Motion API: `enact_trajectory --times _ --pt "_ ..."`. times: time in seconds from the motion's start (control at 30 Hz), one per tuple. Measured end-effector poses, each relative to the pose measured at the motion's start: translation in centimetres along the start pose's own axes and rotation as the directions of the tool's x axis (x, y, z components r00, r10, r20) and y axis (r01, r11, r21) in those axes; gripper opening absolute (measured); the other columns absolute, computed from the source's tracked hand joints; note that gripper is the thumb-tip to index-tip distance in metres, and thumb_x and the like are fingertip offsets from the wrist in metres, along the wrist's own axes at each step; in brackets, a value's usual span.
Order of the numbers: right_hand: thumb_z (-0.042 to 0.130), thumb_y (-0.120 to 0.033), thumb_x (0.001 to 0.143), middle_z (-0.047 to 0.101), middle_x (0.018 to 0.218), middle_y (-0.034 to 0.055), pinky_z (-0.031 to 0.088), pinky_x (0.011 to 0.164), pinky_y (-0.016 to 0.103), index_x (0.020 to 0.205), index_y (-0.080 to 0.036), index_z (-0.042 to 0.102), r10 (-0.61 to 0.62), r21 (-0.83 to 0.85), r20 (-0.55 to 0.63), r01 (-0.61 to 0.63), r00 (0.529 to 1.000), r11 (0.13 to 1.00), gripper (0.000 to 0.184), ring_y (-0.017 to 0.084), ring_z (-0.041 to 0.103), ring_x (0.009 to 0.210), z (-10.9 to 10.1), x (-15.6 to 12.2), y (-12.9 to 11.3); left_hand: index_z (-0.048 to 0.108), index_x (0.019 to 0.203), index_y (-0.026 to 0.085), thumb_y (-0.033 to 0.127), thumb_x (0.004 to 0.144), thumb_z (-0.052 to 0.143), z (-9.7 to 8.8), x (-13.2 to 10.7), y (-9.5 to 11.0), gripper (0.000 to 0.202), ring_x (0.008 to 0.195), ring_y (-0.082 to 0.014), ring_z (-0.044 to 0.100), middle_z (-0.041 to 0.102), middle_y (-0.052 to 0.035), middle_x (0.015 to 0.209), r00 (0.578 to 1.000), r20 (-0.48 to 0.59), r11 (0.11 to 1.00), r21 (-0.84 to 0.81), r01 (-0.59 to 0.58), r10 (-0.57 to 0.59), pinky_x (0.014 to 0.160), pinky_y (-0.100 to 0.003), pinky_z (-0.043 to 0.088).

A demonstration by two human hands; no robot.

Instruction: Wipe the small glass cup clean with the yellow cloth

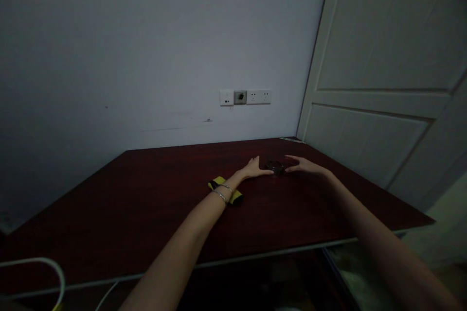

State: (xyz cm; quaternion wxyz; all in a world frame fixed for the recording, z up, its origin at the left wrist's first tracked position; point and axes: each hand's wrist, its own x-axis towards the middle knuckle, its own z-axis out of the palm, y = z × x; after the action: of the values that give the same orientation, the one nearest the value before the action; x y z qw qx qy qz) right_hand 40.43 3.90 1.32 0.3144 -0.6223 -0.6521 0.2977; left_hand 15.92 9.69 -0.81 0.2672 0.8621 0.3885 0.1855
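Note:
A small dark, glassy, rounded object (274, 167) lies on the reddish-brown tabletop (175, 228) between my two hands. My left hand (254, 169) is at its left side, fingers spread and the thumb stretched towards its near edge; I cannot tell whether the thumb touches it. From the right, my right hand (302, 164) curves towards the same object with thumb and fingers apart. A yellow-and-black flat item (236, 198) rests on the table, partly hidden behind my left wrist, which wears two bracelets (221, 195). Its kind is unclear in the dim light.
A pale wall with a row of sockets (259, 97) rises behind the table. On the right stands a white panelled door (372, 121). A white cable (44, 261) loops at the lower left. Below the table's front edge is a dark, open space.

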Motion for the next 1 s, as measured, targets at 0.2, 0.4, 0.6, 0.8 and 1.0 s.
enact_trajectory --times 0.2,0.4,0.6,0.8,1.0 --pt "0.064 -0.033 0.067 0.054 0.125 0.0076 0.036 0.100 0.038 0.115 -0.020 0.057 -0.209 0.041 -0.181 0.220 0.961 0.975 0.050 0.027 0.048 0.117 -0.3 1.3 -4.5 0.021 0.137 0.006 0.073 0.069 0.037 -5.7 -2.5 -2.4 0.097 0.135 -0.0276 0.014 0.017 -0.0158 0.146 0.982 -0.133 0.991 -0.014 0.134 -0.135 0.110 -0.034 0.016" --pt "0.061 -0.032 0.071 0.061 0.116 0.0089 0.040 0.095 0.037 0.112 -0.016 0.058 -0.355 -0.041 -0.150 0.353 0.923 0.935 0.044 0.023 0.055 0.108 6.7 4.0 -9.8 0.028 0.134 0.004 0.066 0.078 0.027 -10.8 -6.7 -7.6 0.083 0.134 -0.0259 0.020 0.024 -0.0164 0.144 0.897 -0.291 0.931 0.051 0.362 -0.333 0.108 -0.032 0.017" --pt "0.054 -0.022 0.075 0.060 0.116 0.0121 0.042 0.094 0.032 0.115 -0.011 0.056 -0.328 -0.262 -0.056 0.304 0.943 0.916 0.042 0.022 0.056 0.108 14.9 6.4 -11.4 0.031 0.132 0.003 0.060 0.083 0.022 -13.1 -12.6 -12.4 0.075 0.132 -0.0259 0.025 0.028 -0.0184 0.141 0.818 -0.357 0.858 0.080 0.507 -0.451 0.107 -0.032 0.021" --pt "0.045 -0.024 0.083 0.051 0.126 0.0172 0.034 0.102 0.032 0.122 -0.004 0.050 -0.358 -0.350 -0.017 0.330 0.934 0.877 0.044 0.024 0.047 0.119 19.5 6.6 -10.0 0.036 0.129 0.004 0.057 0.084 0.022 -12.6 -15.7 -15.7 0.071 0.132 -0.0254 0.026 0.032 -0.0173 0.140 0.802 -0.376 0.824 0.151 0.547 -0.463 0.106 -0.032 0.022" --pt "0.036 -0.033 0.088 0.049 0.129 0.0157 0.029 0.104 0.035 0.122 -0.008 0.050 -0.382 -0.425 0.010 0.350 0.924 0.835 0.044 0.024 0.042 0.123 20.5 6.0 -8.6 0.039 0.127 0.005 0.055 0.084 0.026 -11.3 -16.1 -16.8 0.067 0.133 -0.0270 0.023 0.031 -0.0180 0.141 0.816 -0.397 0.805 0.251 0.537 -0.420 0.106 -0.035 0.022"
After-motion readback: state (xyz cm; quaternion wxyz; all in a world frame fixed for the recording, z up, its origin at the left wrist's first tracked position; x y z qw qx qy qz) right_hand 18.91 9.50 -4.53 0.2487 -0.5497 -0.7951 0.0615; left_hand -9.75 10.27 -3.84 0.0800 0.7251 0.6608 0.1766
